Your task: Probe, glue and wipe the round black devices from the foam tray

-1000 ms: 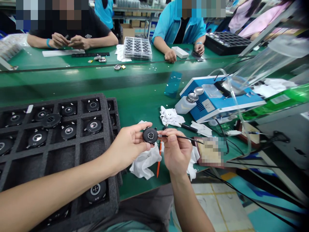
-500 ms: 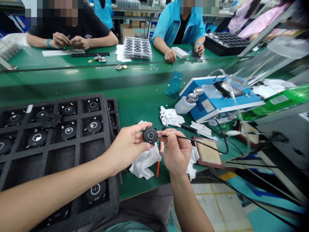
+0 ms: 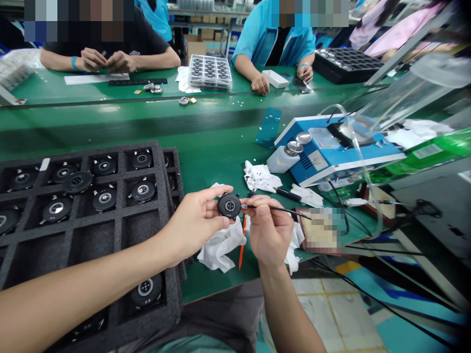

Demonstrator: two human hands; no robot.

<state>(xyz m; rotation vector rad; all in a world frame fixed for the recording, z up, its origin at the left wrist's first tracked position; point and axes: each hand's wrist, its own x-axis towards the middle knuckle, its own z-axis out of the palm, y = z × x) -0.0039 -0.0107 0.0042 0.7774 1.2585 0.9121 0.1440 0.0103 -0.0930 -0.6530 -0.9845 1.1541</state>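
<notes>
My left hand (image 3: 187,223) pinches a round black smartwatch case (image 3: 229,206) by its edge, between thumb and fingers. Its face toward me shows a dark centre with several small dots. Closed around a thin black cable (image 3: 283,210), my right hand (image 3: 271,228) brings the cable's small pale tip (image 3: 244,206) up to the right edge of the case. Whether the tip touches the case or stops just short, I cannot tell. Below the hands lie a crumpled white cloth (image 3: 222,247) and an orange stick (image 3: 241,250).
On the left, a black foam tray (image 3: 121,223) holds several similar round cases. To the right stand a pump bottle (image 3: 282,158), a blue-and-white machine (image 3: 331,152) and a sponge holder (image 3: 319,230), with cables around them. Two people sit across the green table (image 3: 217,132).
Both hands keep nearly the same place and grip on the case and cable. Across the table, the person in blue has shifted slightly.
</notes>
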